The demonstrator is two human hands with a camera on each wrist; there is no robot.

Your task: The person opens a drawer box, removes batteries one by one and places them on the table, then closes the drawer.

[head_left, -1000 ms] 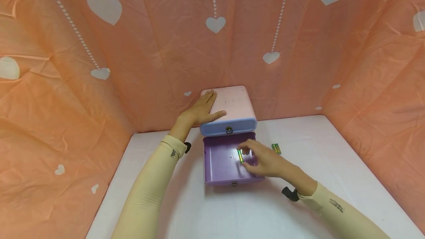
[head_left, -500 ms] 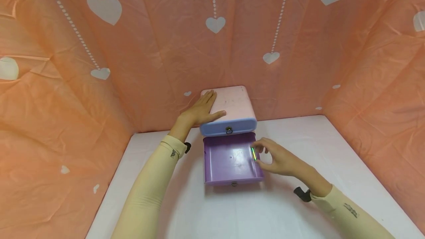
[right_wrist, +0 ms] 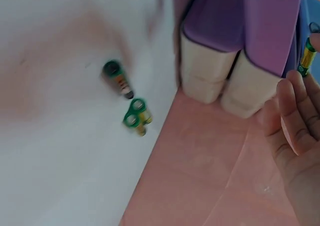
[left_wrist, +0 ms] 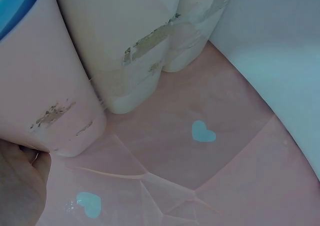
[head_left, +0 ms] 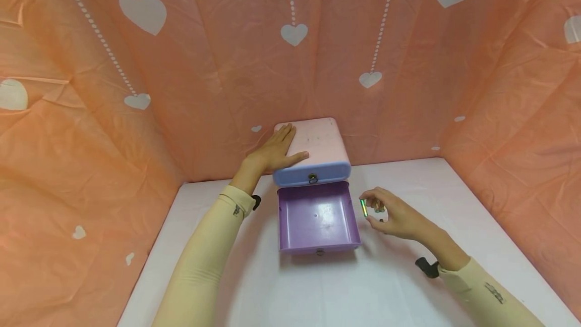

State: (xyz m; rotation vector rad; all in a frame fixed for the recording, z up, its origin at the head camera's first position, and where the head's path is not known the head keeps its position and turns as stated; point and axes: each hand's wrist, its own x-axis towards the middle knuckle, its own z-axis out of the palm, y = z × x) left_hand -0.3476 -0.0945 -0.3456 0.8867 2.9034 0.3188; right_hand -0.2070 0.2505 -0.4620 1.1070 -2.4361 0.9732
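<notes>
My left hand (head_left: pixel 274 150) rests flat on the pink top of a small drawer cabinet (head_left: pixel 320 140). Below the cabinet's blue front, a purple drawer (head_left: pixel 313 223) is pulled out, and nothing lies in its visible floor. Just right of that drawer, above the table, my right hand (head_left: pixel 399 218) pinches a green-and-yellow battery (head_left: pixel 363 208) between thumb and fingertips. The same battery (right_wrist: pixel 306 59) appears at the right edge of the right wrist view. Other batteries lie on the table: a dark-green one (right_wrist: pixel 119 78) and a pair (right_wrist: pixel 137 117) side by side. In the head view, my right hand partly hides these.
White cloth covers the table (head_left: pixel 299 291). Peach fabric (head_left: pixel 227 74) with white hearts hangs behind and at both sides, close to the cabinet's back. A ring pull (head_left: pixel 320 252) is on the drawer's front. Scuffed cabinet sides (left_wrist: pixel 45 90) fill the upper left wrist view.
My right hand has carried the battery rightward, from above the drawer's inside to beyond its right wall. It now covers the batteries on the table. The left hand has stayed put.
</notes>
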